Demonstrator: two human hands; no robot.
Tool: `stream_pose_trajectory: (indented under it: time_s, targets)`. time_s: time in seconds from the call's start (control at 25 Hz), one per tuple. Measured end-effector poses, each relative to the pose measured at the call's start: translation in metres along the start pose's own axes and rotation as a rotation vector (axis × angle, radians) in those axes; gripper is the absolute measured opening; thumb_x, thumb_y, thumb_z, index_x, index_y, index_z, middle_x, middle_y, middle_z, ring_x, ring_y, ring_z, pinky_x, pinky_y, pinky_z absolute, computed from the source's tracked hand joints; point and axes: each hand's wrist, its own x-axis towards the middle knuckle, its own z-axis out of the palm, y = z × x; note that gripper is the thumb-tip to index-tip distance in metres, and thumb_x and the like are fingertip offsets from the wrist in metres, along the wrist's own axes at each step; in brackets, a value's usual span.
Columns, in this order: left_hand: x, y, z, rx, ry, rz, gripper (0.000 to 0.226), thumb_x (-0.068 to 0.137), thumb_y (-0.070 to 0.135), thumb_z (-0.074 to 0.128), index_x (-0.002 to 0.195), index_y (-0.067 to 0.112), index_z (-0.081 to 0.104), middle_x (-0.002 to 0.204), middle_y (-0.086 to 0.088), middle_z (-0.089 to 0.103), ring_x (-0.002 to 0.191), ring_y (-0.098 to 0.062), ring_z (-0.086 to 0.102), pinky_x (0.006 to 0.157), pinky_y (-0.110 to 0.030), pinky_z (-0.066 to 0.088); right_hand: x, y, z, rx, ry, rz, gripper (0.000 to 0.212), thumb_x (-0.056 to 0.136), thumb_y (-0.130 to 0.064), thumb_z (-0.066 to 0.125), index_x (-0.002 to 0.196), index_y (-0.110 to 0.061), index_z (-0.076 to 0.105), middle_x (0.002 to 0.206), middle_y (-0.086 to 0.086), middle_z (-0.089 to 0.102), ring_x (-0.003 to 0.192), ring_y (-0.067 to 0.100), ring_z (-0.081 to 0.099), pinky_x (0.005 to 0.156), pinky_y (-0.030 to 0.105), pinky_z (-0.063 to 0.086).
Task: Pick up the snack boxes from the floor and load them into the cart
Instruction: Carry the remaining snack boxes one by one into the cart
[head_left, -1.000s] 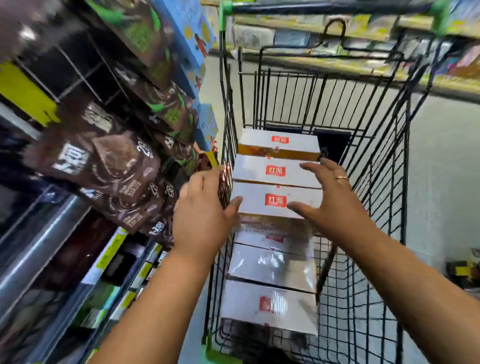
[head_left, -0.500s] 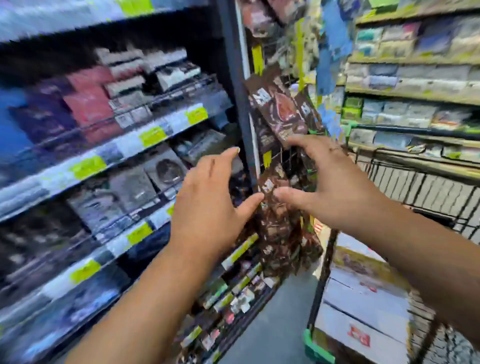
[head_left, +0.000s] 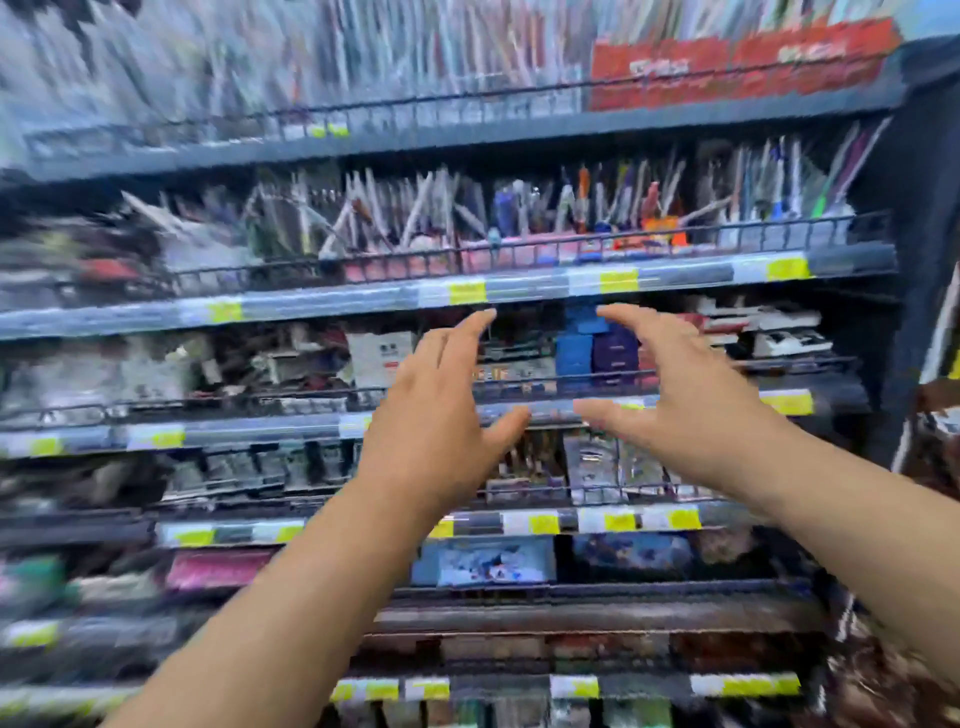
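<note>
head view, heavily blurred: the left hand (head_left: 436, 410) and right hand (head_left: 691, 405) are raised side by side in front of a store shelf unit (head_left: 332, 304). both hands are empty, fingers spread and lightly curved, palms facing each other with a gap between. pens (head_left: 519, 213) stand on the shelf above them, and yellow price labels (head_left: 467, 292) line the rails. where the snack boxes lie cannot be told here.

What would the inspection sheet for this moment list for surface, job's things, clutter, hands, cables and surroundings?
Surface: nothing seen; blurred store shelving fills the view.
Job's things: nothing seen.
Clutter: upright pens on an upper shelf; packaged goods below, too blurred to identify.
Hands: left hand and right hand raised side by side, fingers spread, holding nothing.
Cables: nothing seen.
Surroundings: yellow price labels along shelf edges; red boxes on top.
</note>
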Motion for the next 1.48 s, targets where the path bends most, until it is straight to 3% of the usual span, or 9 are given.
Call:
stream_pose_trajectory:
  time_s: [0.4,0.72,0.84,1.04,1.2,1.36,1.48]
  targets:
    - [-0.109,-0.005,-0.171,0.365,0.148,-0.377,0.082,0.082,0.048,0.069,0.148,0.034,0.022,0.135,0.002,0.044,0.124,-0.020,0.045,0.103,-0.035,0.038,-0.009,-0.142,0.046,0.363,-0.214,-0.361,0.077,0.083,-0.045,0.069,0.146,-0.038,0.025,0.148,-0.001,0.029,0.131,0.018,0.039,0.101,0.025,0.030]
    - [-0.215,-0.032,-0.280,0.572,0.238,-0.664,0.082,0.083,0.050,0.068,0.148,0.034,0.021,0.147,0.001,0.029,0.138,-0.023,0.032,0.110,-0.042,0.035,-0.052,-0.280,0.116,0.552,-0.393,-0.569,0.083,0.083,-0.048,0.068,0.149,-0.042,0.019,0.153,0.000,0.029,0.136,0.022,0.037,0.111,0.039,0.034]
    - [-0.259,-0.051,-0.326,0.617,0.288,-0.733,0.082,0.082,0.047,0.070,0.148,0.034,0.023,0.145,0.000,0.032,0.135,-0.022,0.035,0.106,-0.038,0.034,-0.070,-0.343,0.145,0.602,-0.450,-0.647,0.082,0.083,-0.049,0.067,0.149,-0.041,0.019,0.155,-0.003,0.028,0.140,0.019,0.032,0.110,0.033,0.029]
    - [-0.326,-0.096,-0.401,0.657,0.325,-0.825,0.084,0.080,0.043,0.074,0.148,0.036,0.024,0.142,-0.004,0.036,0.131,-0.026,0.041,0.105,-0.039,0.036,-0.101,-0.449,0.200,0.710,-0.520,-0.669,0.082,0.083,-0.048,0.069,0.149,-0.039,0.022,0.153,-0.004,0.027,0.126,0.018,0.046,0.101,0.029,0.035]
    - [-0.384,-0.145,-0.460,0.711,0.326,-0.911,0.081,0.080,0.044,0.073,0.146,0.037,0.027,0.143,-0.003,0.035,0.131,-0.027,0.040,0.106,-0.039,0.037,-0.126,-0.532,0.253,0.775,-0.578,-0.685,0.081,0.083,-0.045,0.070,0.149,-0.038,0.022,0.154,-0.003,0.028,0.126,0.011,0.041,0.099,0.025,0.032]
    - [-0.433,-0.194,-0.502,0.739,0.338,-1.010,0.079,0.081,0.044,0.071,0.146,0.036,0.028,0.144,-0.003,0.034,0.130,-0.027,0.041,0.104,-0.040,0.038,-0.139,-0.596,0.317,0.785,-0.654,-0.696,0.081,0.082,-0.047,0.070,0.148,-0.038,0.025,0.151,0.001,0.034,0.135,0.020,0.039,0.106,0.035,0.034]
    - [-0.466,-0.246,-0.522,0.752,0.350,-1.101,0.078,0.082,0.044,0.071,0.146,0.034,0.027,0.145,-0.003,0.032,0.129,-0.027,0.041,0.103,-0.039,0.038,-0.141,-0.647,0.378,0.793,-0.733,-0.732,0.082,0.081,-0.046,0.072,0.148,-0.035,0.026,0.152,-0.001,0.033,0.135,0.020,0.039,0.106,0.035,0.034]
